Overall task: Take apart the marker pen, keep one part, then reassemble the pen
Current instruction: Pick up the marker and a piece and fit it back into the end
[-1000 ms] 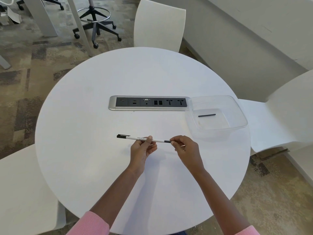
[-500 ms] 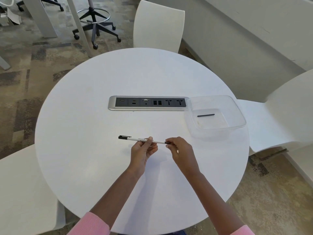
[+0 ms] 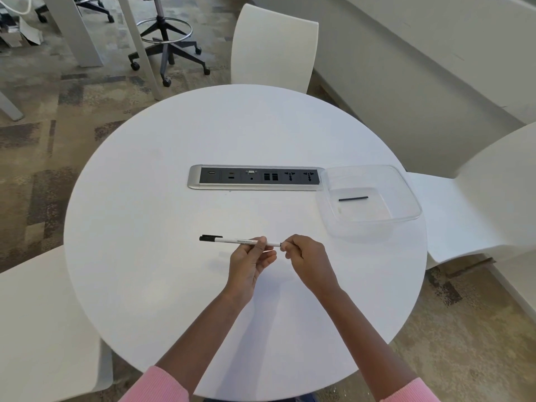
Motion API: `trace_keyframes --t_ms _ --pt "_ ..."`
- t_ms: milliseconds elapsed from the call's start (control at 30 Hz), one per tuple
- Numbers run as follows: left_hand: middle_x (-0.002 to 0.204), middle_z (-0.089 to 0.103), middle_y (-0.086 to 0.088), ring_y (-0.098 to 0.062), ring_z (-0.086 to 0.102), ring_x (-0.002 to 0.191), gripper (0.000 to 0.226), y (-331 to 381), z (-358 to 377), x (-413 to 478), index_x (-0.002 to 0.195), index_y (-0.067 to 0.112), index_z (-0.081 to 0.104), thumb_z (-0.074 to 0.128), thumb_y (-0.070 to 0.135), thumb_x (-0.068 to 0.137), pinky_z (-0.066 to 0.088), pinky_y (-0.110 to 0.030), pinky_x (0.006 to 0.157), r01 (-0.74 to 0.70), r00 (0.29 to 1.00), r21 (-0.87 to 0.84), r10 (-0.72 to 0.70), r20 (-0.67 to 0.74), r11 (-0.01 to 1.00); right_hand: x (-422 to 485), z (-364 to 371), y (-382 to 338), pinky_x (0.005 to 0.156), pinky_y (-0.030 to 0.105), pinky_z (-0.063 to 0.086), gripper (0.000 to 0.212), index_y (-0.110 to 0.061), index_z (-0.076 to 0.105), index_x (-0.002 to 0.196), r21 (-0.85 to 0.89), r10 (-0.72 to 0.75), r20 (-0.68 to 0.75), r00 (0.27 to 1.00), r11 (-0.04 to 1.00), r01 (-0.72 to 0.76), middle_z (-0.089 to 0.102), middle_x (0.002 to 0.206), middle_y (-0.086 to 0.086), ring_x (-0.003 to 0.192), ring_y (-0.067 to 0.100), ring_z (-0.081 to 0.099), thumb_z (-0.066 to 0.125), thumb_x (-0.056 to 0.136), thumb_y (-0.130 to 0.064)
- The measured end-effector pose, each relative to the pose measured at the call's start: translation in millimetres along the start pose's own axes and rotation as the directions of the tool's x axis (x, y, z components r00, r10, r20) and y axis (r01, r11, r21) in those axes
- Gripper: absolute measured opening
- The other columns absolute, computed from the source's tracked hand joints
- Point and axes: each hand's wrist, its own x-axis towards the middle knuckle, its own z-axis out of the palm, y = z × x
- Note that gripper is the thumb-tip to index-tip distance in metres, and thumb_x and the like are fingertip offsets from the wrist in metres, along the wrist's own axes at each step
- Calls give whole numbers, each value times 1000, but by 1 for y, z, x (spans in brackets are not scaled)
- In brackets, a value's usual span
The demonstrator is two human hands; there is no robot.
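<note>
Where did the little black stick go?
In the head view, the little black stick lies flat inside the clear plastic tub on the table's right side, just right of the socket strip and beyond the right hand.

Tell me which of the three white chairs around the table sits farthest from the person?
The chair at the table's far edge, straight across from the person. The other two stand at the sides: one at the near left, one on the right beside the clear container.
</note>
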Motion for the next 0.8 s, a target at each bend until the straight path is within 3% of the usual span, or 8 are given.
trace_keyframes --t_ms 167,300,400,500,633,733,800 --pt "77 61 -10 -7 66 57 11 -2 4 -3 85 4 58 51 9 91 54 -15 57 -11 1000 2 11 7 1000 -5 5 -7 60 25 39 19 -6 61 87 18 -23 12 1000 1000 23 61 74 3 69 18 54 47 93 -16" --pt "76 61 -8 -6 66 57 11 1 2 -1 84 3 60 53 9 90 54 -15 57 -15 1000 8 15 -1 1000 -9 5 0 66 30 45 17 -7 57 99 -156 -168 -54 984 975 157 63 89 7 80 21 55 50 92 -20" --pt "70 62 -4 -5 63 55 11 2 4 -2 81 5 60 54 9 90 54 -15 57 -14 1000 15 14 2 1000 -11 4 3 54 40 50 29 -7 59 91 -308 -281 -86 956 920 243 62 79 11 75 28 58 42 89 -30" --pt "62 65 3 -5 63 55 10 1 4 -3 81 7 60 55 11 89 54 -15 58 -12 1000 21 12 9 1000 -8 3 5 45 37 47 37 -7 59 81 -343 -333 -99 938 896 282 58 68 10 63 27 55 35 86 -34" --pt "60 67 7 -4 63 58 8 1 4 -2 83 9 59 53 10 90 54 -15 60 -17 999 45 16 34 999 -8 0 3 54 36 42 39 -6 58 73 -201 -210 -69 975 960 193 58 64 13 61 26 51 37 87 -36" --pt "64 66 5 -6 61 60 9 1 5 -2 82 10 60 54 10 89 54 -16 61 -22 999 59 20 36 998 -7 1 -2 59 34 41 37 -12 53 62 86 31 36 999 996 -34 56 56 8 54 21 49 42 94 -26" --pt "63 67 5 -7 61 60 9 0 6 -1 82 10 60 55 10 89 54 -16 62 -32 999 69 30 34 997 -8 0 -5 61 32 41 42 -17 52 58 162 120 88 989 978 -133 53 52 0 51 14 47 38 96 -28"
